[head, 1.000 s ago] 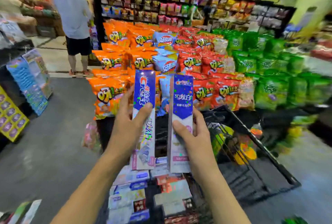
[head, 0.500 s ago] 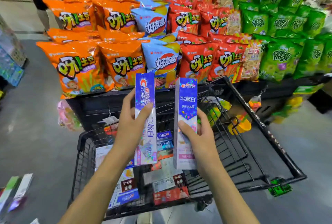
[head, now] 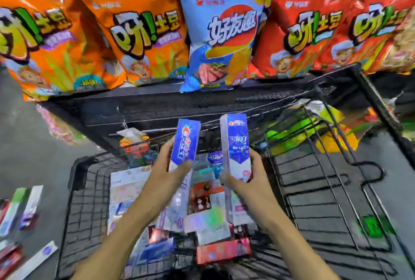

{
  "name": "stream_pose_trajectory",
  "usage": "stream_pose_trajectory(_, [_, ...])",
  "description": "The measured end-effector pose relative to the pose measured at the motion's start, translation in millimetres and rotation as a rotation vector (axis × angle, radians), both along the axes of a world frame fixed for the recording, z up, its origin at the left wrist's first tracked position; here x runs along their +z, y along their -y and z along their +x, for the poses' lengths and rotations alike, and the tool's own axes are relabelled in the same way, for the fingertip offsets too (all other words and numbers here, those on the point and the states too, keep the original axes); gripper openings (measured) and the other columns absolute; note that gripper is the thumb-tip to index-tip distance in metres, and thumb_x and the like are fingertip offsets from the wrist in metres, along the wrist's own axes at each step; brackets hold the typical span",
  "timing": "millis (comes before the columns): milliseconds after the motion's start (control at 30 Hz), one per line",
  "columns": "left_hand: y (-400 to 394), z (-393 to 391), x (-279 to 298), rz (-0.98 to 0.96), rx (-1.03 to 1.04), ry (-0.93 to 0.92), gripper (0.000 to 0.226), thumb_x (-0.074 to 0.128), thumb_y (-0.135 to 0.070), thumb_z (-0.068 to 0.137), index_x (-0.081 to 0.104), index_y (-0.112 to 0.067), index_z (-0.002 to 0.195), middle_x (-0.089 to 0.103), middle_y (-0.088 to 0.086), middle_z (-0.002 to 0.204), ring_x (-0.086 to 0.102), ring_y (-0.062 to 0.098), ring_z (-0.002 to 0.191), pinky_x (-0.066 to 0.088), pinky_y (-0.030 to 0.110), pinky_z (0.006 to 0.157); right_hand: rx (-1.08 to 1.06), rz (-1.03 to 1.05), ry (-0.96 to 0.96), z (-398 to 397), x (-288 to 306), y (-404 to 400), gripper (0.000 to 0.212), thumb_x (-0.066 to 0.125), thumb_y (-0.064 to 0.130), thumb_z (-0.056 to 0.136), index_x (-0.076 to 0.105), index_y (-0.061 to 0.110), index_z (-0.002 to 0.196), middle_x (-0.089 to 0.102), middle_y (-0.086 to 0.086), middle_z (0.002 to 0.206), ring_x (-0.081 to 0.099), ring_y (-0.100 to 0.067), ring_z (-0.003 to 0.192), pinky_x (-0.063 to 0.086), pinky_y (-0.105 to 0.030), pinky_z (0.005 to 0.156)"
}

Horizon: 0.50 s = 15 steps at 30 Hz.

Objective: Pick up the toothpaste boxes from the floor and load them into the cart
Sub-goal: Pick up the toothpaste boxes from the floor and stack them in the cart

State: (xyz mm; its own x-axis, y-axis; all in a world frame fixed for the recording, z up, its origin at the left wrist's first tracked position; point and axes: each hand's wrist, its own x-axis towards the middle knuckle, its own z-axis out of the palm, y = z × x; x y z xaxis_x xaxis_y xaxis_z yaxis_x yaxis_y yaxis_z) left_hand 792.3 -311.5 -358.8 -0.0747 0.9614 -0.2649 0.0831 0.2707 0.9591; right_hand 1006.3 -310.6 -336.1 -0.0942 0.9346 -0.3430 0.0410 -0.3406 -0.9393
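The grey shop floor (head: 27,163) carries loose toothpaste boxes (head: 21,210) at the lower left, beside a black wire cart (head: 89,190) already holding many boxes. Over the cart, the left hand (head: 166,176) grips one blue box (head: 184,142) upright and the right hand (head: 244,181) grips another (head: 235,142), fingers curled round each. Beyond stands a shelf (head: 157,100) of orange, blue and red snack bags (head: 143,32).

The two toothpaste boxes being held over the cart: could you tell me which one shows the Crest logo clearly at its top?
The box in the right hand, the right-hand box. The left hand's box is tilted and its print is blurred.
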Motion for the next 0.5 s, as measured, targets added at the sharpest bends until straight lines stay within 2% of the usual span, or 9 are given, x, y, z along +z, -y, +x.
stream_pose_trajectory(67, [-4, 5, -33, -0.025, -0.119, -0.114, 0.067, 0.08, -0.012, 0.085, 0.043, -0.04, 0.134, 0.057, -0.047, 0.114, 0.058, -0.019, 0.099, 0.044, 0.005, 0.081, 0.007, -0.008, 0.047, 7, -36, -13, 0.068, 0.082, 0.009, 0.077, 0.047, 0.027, 0.133, 0.069, 0.006, 0.12, 0.067, -0.008, 0.107, 0.053, -0.025, 0.087])
stream_pose_trajectory(100, [-5, 7, -51, -0.059, -0.186, -0.151, 0.074, 0.086, -0.021, 0.078, 0.042, -0.047, 0.131, 0.06, -0.042, 0.114, 0.06, -0.014, 0.097, 0.048, 0.011, 0.081, 0.008, -0.019, 0.064, 10, -54, -18, 0.066, 0.081, 0.016, 0.076, 0.048, 0.028, 0.132, 0.068, 0.008, 0.12, 0.066, -0.008, 0.108, 0.052, -0.025, 0.087])
stream_pose_trajectory(167, [-7, 14, -90, -0.12, -0.266, -0.208, 0.08, 0.087, -0.044, 0.063, 0.042, -0.058, 0.128, 0.066, -0.024, 0.117, 0.065, 0.002, 0.102, 0.054, 0.028, 0.089, -0.013, -0.048, 0.078, 16, -89, -25, 0.061, 0.077, 0.018, 0.072, 0.051, 0.028, 0.127, 0.069, 0.01, 0.114, 0.066, -0.004, 0.102, 0.051, -0.02, 0.083])
stream_pose_trajectory(233, [-12, 23, -130, -0.132, -0.31, -0.284, 0.072, 0.078, -0.049, 0.058, 0.047, -0.054, 0.123, 0.068, -0.01, 0.117, 0.065, 0.011, 0.104, 0.053, 0.035, 0.091, -0.028, -0.057, 0.091, 21, -122, -28, 0.056, 0.073, 0.014, 0.071, 0.053, 0.026, 0.121, 0.07, 0.011, 0.104, 0.065, 0.001, 0.089, 0.049, -0.014, 0.074])
stream_pose_trajectory(300, [-17, 32, -164, -0.135, -0.317, -0.317, 0.061, 0.072, -0.048, 0.058, 0.051, -0.045, 0.115, 0.067, -0.005, 0.11, 0.064, 0.011, 0.097, 0.051, 0.033, 0.084, -0.016, -0.075, 0.103, 25, -153, -29, 0.052, 0.073, 0.013, 0.071, 0.053, 0.028, 0.117, 0.069, 0.018, 0.095, 0.062, 0.006, 0.076, 0.048, -0.011, 0.065])
stream_pose_trajectory(333, [-21, 36, -181, -0.135, -0.334, -0.351, 0.059, 0.071, -0.049, 0.061, 0.05, -0.04, 0.116, 0.064, -0.006, 0.11, 0.061, 0.01, 0.096, 0.049, 0.031, 0.083, -0.01, -0.082, 0.116, 27, -166, -29, 0.052, 0.076, 0.013, 0.073, 0.052, 0.031, 0.115, 0.069, 0.022, 0.093, 0.062, 0.006, 0.076, 0.049, -0.013, 0.065])
stream_pose_trajectory(400, [-29, 41, -212, -0.104, -0.417, -0.458, 0.065, 0.073, -0.047, 0.07, 0.048, -0.034, 0.128, 0.056, -0.012, 0.117, 0.053, 0.007, 0.106, 0.041, 0.021, 0.088, -0.009, -0.095, 0.147, 32, -188, -31, 0.054, 0.079, 0.02, 0.072, 0.05, 0.036, 0.115, 0.068, 0.028, 0.095, 0.064, 0.006, 0.084, 0.053, -0.019, 0.071])
stream_pose_trajectory(433, [-32, 44, -225, -0.075, -0.451, -0.521, 0.072, 0.075, -0.045, 0.072, 0.047, -0.028, 0.136, 0.052, -0.011, 0.122, 0.049, 0.008, 0.112, 0.035, 0.016, 0.092, -0.008, -0.091, 0.162, 35, -199, -31, 0.054, 0.078, 0.024, 0.071, 0.05, 0.037, 0.115, 0.068, 0.029, 0.098, 0.065, 0.005, 0.088, 0.053, -0.021, 0.075])
stream_pose_trajectory(500, [-40, 49, -248, -0.046, -0.504, -0.643, 0.08, 0.076, -0.042, 0.074, 0.044, -0.017, 0.144, 0.045, -0.001, 0.127, 0.044, 0.014, 0.119, 0.032, 0.016, 0.099, -0.017, -0.085, 0.187, 41, -216, -31, 0.054, 0.08, 0.02, 0.074, 0.05, 0.039, 0.114, 0.068, 0.028, 0.1, 0.065, 0.003, 0.093, 0.054, -0.026, 0.079])
